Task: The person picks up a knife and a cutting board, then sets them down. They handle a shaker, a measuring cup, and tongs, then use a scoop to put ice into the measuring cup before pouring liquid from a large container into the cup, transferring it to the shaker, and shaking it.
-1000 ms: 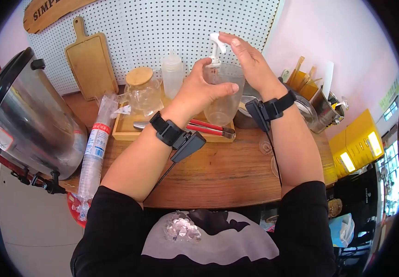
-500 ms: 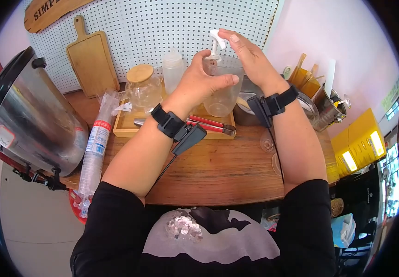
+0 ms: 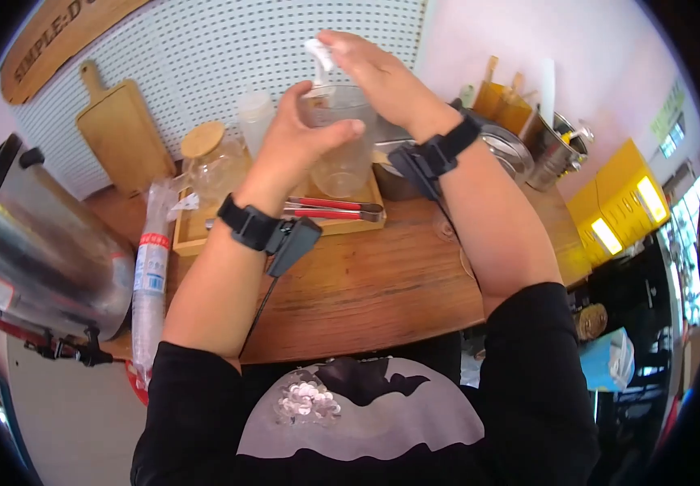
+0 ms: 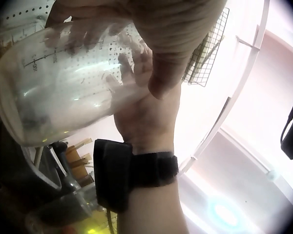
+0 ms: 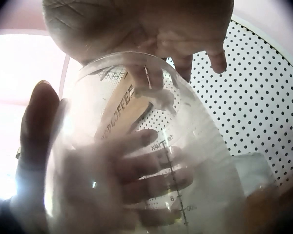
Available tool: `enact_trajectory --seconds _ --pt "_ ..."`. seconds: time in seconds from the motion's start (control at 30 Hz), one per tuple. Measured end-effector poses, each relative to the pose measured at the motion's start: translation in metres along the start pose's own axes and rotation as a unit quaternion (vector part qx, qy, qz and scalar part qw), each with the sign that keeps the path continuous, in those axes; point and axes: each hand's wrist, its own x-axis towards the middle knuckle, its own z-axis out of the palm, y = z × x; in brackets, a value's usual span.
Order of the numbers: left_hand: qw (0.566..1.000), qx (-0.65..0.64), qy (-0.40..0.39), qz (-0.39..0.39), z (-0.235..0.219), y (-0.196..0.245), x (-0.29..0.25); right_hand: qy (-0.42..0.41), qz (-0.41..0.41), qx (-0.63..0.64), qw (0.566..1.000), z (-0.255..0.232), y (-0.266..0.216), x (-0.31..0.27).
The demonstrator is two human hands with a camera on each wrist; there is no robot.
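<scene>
A clear plastic measuring jug (image 3: 343, 166) stands out in front of the pegboard, tall and see-through, with a printed scale on its side in the right wrist view. My left hand (image 3: 297, 139) holds it near the rim, the thumb in front and fingers wrapping the far side. Behind that rim rises a white pump head (image 3: 318, 53) with its spout bent downward. The straight fingers of my right hand (image 3: 389, 87) touch the top of the pump head, palm facing the jug. What the pump sits on is hidden behind the jug and left hand.
Red-handled tongs (image 3: 338, 209) lie on the wooden tray (image 3: 192, 245) below the jug. A wood-lidded glass pot (image 3: 212, 172) and a whitish bottle (image 3: 256, 117) stand left. Sleeved plastic cups (image 3: 153, 263) and a steel urn (image 3: 50, 243) are farther left; a metal utensil bucket (image 3: 546, 158) stands right.
The head view has turned, so the scene sits farther left and tilts. My left hand still grips the jug; my right fingers remain on the pump head.
</scene>
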Motion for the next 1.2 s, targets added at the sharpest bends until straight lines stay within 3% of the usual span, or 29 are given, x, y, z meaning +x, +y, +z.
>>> enact_trajectory --seconds 0.23,0.4,0.47,0.57,0.6,0.63,0.67,0.77,0.83,0.87,0.9,0.93,0.97,1.03,1.17,1.2 --pt "1.000 0.013 0.003 -0.023 -0.003 -0.001 -0.004 0.003 0.004 -0.013 1.000 0.007 0.004 -0.005" --pt "0.999 -0.029 0.011 0.019 -0.004 -0.009 -0.006 0.072 -0.044 0.021 0.996 0.007 0.012 -0.012" --pt "0.999 -0.033 0.008 0.030 -0.004 -0.004 -0.016 0.092 -0.028 -0.018 0.995 0.001 0.002 -0.025" --pt "0.995 0.024 -0.001 0.097 -0.011 -0.004 -0.042 0.160 0.003 0.097 0.982 0.009 -0.020 -0.064" --pt "0.995 -0.035 -0.029 0.092 -0.010 -0.005 -0.054 0.172 0.022 0.134 0.976 0.017 -0.021 -0.081" --pt "0.990 -0.094 -0.058 0.086 -0.010 -0.006 -0.068 0.136 0.035 0.146 0.979 0.027 -0.023 -0.098" --pt "0.992 -0.083 -0.034 0.084 -0.014 -0.005 -0.083 0.104 0.050 0.155 0.981 0.038 -0.022 -0.115" --pt "0.994 -0.086 -0.070 0.019 -0.018 -0.007 -0.115 0.069 0.084 0.192 0.975 0.067 -0.016 -0.153" --pt "0.994 0.073 -0.068 0.055 -0.026 -0.021 -0.133 0.003 0.092 0.257 0.962 0.078 -0.036 -0.167" --pt "0.997 0.005 -0.061 0.041 -0.027 -0.026 -0.139 0.023 0.103 0.244 0.964 0.078 -0.039 -0.174" --pt "0.996 -0.067 -0.060 0.022 -0.030 -0.031 -0.146 -0.003 0.067 0.150 0.986 0.075 -0.038 -0.182" --pt "0.998 -0.049 -0.047 0.020 -0.035 -0.039 -0.152 -0.031 0.036 0.050 0.998 0.069 -0.039 -0.191" --pt "0.999 -0.030 -0.033 0.020 -0.041 -0.046 -0.156 -0.008 0.056 0.031 0.998 0.061 -0.041 -0.200" --pt "1.000 -0.013 -0.012 0.010 -0.046 -0.046 -0.162 -0.080 0.075 0.000 0.994 0.045 -0.043 -0.212" --pt "0.996 -0.083 -0.028 -0.014 -0.037 -0.054 -0.166 0.000 0.118 -0.033 0.992 0.004 -0.065 -0.228" --pt "0.995 -0.090 -0.039 -0.015 -0.034 -0.056 -0.167 0.078 0.091 -0.048 0.992 -0.007 -0.066 -0.234"
